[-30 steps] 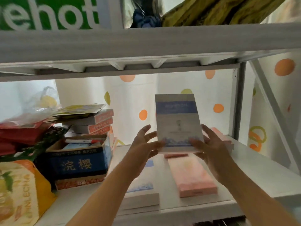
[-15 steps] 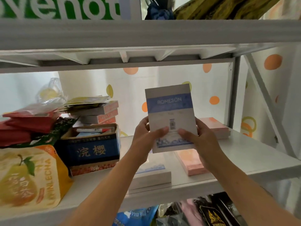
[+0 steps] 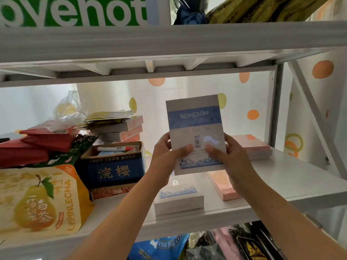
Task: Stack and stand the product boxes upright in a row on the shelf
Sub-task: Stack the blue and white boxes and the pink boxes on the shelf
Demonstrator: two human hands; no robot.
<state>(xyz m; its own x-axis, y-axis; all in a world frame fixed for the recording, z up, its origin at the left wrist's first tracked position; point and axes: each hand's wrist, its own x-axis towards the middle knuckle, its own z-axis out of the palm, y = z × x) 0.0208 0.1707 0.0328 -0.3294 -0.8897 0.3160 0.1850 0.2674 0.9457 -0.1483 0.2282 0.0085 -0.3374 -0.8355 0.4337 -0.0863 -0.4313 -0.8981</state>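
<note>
Between left hand (image 3: 165, 156) and right hand (image 3: 231, 158), 1 blue-banded box (image 3: 194, 119) is gripped upright; beneath lie 1 white box (image 3: 178, 201), 1 pink box (image 3: 219, 186).

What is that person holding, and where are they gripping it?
The blue-and-white ROMESÔN box, upright, gripped at its lower side edges by the left hand and right hand, thumbs on its front.

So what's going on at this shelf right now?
A person holds a blue-and-white ROMESÔN box upright with both hands, left hand on its left edge, right hand on its right. It is not yet set down on the white shelf. A matching box lies flat below it, and a pink box lies flat beside that.
</note>
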